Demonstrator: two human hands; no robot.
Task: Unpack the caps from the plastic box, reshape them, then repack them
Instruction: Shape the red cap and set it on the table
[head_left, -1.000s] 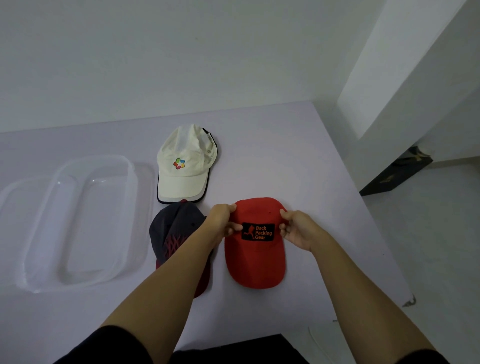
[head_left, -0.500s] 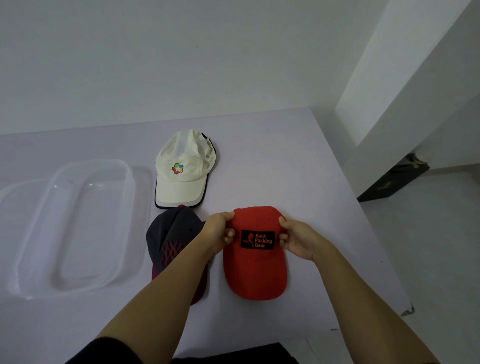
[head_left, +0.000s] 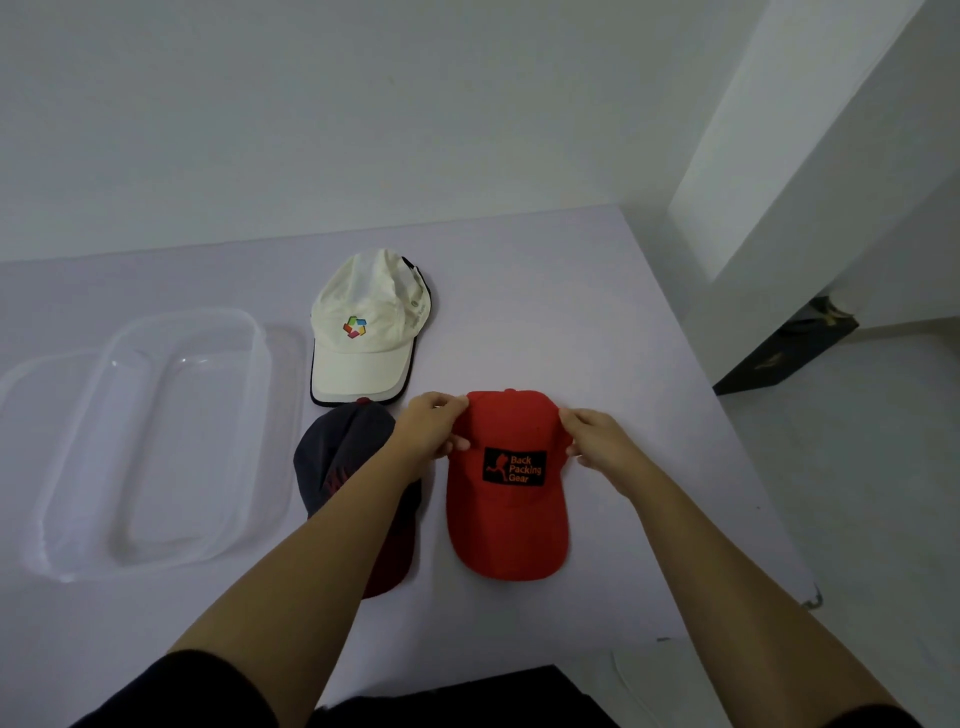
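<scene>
a person's two bare hands pinch the crown of a red cap (head_left: 506, 519) lying flat on a pale lavender table (head_left: 597, 322) at lower centre of the frame, its brim pointing toward the bottom edge and a black patch reading "back packing gear" facing up. the left hand (head_left: 434, 426) grips the crown's left side, thumb on top and fingers curled around the fabric; the right hand (head_left: 597, 441) clasps the right side in the same way. just left of the red cap, partly hidden under the left forearm, lies a dark navy cap (head_left: 343, 457) with a maroon brim and a red stitched pattern. above it, toward centre frame, sits a cream cap (head_left: 363, 332) with a multicoloured logo and dark-trimmed brim, its brim edge just touching or overlapping the navy cap's top. at left of the frame rests a clear plastic box (head_left: 260, 405), open and holding nothing, with what appears to be its clear lid (head_left: 31, 384) beside or beneath it at the far left edge.
</scene>
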